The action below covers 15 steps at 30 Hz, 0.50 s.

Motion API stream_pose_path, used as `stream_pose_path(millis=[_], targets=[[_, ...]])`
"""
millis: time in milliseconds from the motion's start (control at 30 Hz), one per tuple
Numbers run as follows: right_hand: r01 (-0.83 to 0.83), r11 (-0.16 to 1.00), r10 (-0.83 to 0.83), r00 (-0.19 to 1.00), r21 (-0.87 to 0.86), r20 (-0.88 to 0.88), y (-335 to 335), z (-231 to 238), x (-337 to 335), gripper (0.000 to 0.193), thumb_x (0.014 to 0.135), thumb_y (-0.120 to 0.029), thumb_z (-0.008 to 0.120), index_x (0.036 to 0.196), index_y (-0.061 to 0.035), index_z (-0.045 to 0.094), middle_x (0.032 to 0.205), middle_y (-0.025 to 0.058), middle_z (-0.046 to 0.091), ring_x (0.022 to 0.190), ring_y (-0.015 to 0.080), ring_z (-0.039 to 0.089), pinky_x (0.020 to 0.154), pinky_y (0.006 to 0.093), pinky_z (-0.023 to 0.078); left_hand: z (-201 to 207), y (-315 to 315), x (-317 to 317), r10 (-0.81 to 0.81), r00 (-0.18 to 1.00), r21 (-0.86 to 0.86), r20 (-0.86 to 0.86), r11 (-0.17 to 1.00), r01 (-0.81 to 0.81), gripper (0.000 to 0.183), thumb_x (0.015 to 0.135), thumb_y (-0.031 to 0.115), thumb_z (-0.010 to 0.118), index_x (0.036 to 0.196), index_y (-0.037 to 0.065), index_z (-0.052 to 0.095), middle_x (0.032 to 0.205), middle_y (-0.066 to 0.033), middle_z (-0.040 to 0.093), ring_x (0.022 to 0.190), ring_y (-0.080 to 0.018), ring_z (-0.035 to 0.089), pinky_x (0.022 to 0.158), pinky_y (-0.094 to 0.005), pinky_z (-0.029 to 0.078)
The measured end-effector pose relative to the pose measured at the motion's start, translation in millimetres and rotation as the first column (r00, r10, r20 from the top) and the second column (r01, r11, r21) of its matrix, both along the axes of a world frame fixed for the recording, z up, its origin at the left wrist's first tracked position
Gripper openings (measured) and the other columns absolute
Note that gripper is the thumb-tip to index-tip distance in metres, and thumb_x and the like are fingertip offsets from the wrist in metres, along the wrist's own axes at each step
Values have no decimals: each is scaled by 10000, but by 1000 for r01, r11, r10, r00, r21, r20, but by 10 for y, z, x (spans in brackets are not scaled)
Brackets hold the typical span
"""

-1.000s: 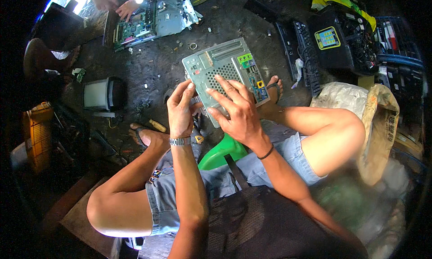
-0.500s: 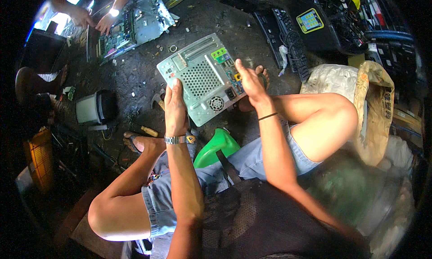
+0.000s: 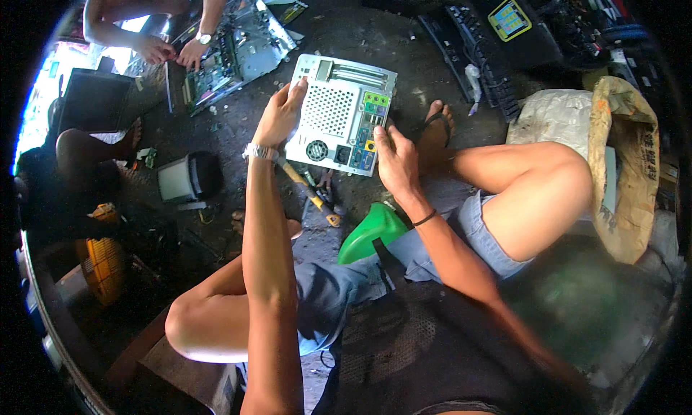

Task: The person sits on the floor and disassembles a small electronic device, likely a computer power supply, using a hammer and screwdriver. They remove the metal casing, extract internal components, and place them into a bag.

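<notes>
Your left hand point(image 3: 278, 117) and right hand point(image 3: 398, 161) pinch opposite sides of one silver, rectangular, perforated metal computer case point(image 3: 333, 106) bearing one round fan grille point(image 3: 316, 150).

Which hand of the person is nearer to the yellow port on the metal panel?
Right. The right hand holds the metal panel close beside the yellow port; the left hand holds the panel's opposite edge.

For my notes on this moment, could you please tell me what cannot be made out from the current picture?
All in the head view:
Metal panel's far side: turned from the camera.
Yellow-handled tool's upper end: behind the left wrist or the panel.
Left foot's middle: behind the left forearm.
Co-worker's arms: cut off by the upper edge.
</notes>
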State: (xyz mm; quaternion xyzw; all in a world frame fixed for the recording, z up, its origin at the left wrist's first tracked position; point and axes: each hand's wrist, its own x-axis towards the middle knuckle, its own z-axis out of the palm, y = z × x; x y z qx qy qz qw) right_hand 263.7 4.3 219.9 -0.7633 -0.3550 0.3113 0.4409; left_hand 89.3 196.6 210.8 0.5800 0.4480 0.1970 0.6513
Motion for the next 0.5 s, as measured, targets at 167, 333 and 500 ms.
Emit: stream_pose_path(millis=[167,333,500], targets=[[45,995,-38,996,-90,75,16,116,-164,412,1030,-400,590,1016,12,616,914,279,708,894,479,694,746,530,518,-14,135,-306,-81,940,286,-330,941,181,559,1080,467,528,1321,-25,642,1173,-95,718,1086,-163,612,964,-309,476],[186,982,-177,968,33,-179,-9,-370,165,492,954,-372,697,1211,44,639,1080,221,725,984,319,701,883,417,527,-324,-173,-576,509,860,58,39,858,-511,334,1046,305,568,1169,18,687,989,-75,741,878,-180,696,736,-342,543],[126,992,-113,890,0,-442,14,-158,196,298,983,-274,653,1203,-74,675,1105,32,687,962,183,670,838,318,535,-1821,-1098,-1552,403,841,-24,-361,898,-440,218,923,30,500,874,-15,708,706,-88,688,658,-159,666,597,-301,514]])
